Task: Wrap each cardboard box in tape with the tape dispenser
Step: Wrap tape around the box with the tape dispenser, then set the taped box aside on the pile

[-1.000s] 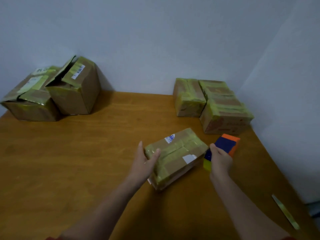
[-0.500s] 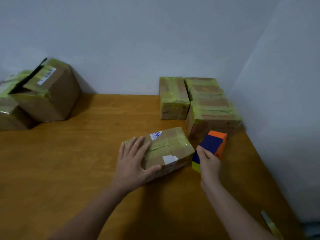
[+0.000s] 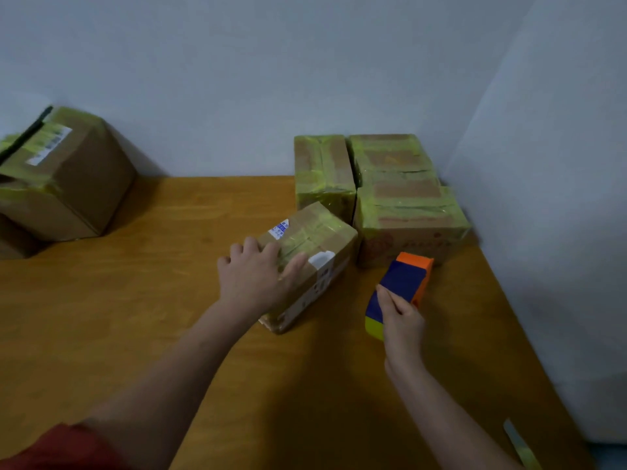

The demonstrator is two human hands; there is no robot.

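Two grips are at work. The left hand [image 3: 258,276] lies over the near-left corner of a small, flat brown cardboard box [image 3: 319,245] banded with yellow-green tape. Its fingers bend over the far-left edge and its thumb lies across the top, holding the box down on the orange-brown wooden table [image 3: 135,300]. The right hand [image 3: 402,317] is wrapped round the near end of a blue, orange and yellow plastic tape dispenser [image 3: 405,283]. The dispenser points away from the palm and stands near the box's right side, apart from it. Whether any tape joins them I cannot tell.

Just beyond the dispenser's nose sit three heavily taped brown boxes [image 3: 410,212], packed together by the wall corner. The held box's far corner nearly meets them. Well off to the left of the left hand stands a larger brown carton [image 3: 68,184] with a white label, and more cartons are cut off by the frame. Close by the right forearm, a loose strip of yellow-green tape [image 3: 519,446] lies at the table's edge.

Those three look finished. The held box already carries several bands, so it seems close to done. The cartons on the left show more bare cardboard and probably still wait.
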